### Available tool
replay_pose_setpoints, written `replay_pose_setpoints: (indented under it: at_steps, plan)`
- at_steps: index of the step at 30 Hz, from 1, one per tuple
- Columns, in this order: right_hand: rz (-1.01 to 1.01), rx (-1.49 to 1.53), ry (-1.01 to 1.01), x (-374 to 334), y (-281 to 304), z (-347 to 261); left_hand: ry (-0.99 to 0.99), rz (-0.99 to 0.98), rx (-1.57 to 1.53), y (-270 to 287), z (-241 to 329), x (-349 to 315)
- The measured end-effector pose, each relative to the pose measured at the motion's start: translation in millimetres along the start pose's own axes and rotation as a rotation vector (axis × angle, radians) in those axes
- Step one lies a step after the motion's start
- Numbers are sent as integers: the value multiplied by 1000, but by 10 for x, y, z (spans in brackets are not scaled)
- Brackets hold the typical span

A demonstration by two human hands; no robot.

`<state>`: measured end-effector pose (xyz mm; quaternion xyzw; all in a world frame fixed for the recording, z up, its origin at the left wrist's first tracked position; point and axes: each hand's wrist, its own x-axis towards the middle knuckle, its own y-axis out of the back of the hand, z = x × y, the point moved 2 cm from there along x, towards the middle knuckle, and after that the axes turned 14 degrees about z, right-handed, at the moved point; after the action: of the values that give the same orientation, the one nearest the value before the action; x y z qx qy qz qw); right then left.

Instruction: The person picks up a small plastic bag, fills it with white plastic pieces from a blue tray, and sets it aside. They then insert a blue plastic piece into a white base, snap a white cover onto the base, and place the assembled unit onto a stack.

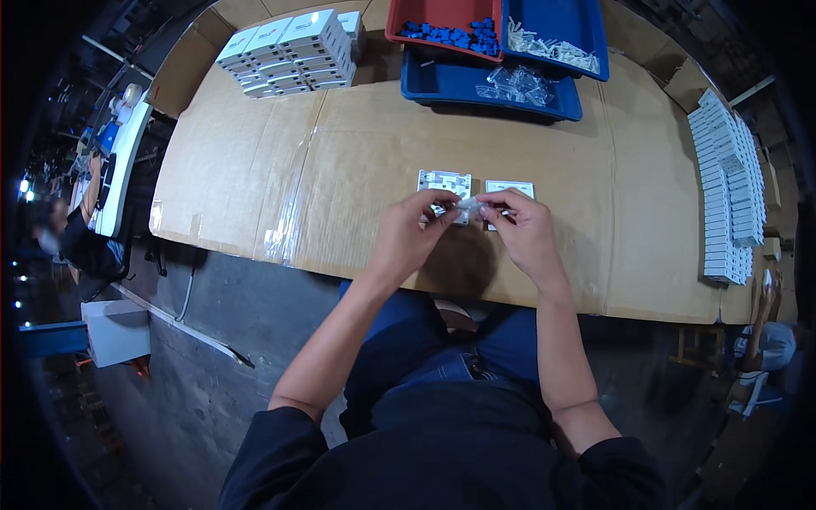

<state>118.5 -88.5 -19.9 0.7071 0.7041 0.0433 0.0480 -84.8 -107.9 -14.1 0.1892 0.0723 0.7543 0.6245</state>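
Between both hands, just above the table, is a small clear plastic piece (468,205); its exact kind cannot be made out. My left hand (408,234) pinches it from the left with thumb and fingers. From the right, the fingertips of my right hand (529,235) are closed on its other side. Behind the left fingers lies a white plastic housing (444,179) with grey inner details, partly covered by the hand. A white rectangular cover (512,185) with a dark outline lies beside it, partly under my right hand.
Cardboard covers the table (365,161). At the back stand a red tray (393,25) of blue parts, a blue tray (600,42) of white parts and another blue tray (425,92) with clear pieces. White units are stacked at back left (293,51) and far right (722,187). People sit at both sides.
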Motion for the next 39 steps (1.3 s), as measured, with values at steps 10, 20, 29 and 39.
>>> replay_pose_setpoints:
  at_steps: [10, 20, 29, 39]
  plan:
    - [73, -549, 486, 166, -321, 11, -493, 11, 481, 218, -317, 297]
    - [40, -688, 499, 183, -391, 41, -540, -29, 462, 269, -352, 270]
    - [-171, -729, 619, 188, -325, -23, -670, -219, 370, 387, -515, 239]
    - [-416, -902, 689, 314, -333, -165, -704, -280, 448, 354, -660, 185]
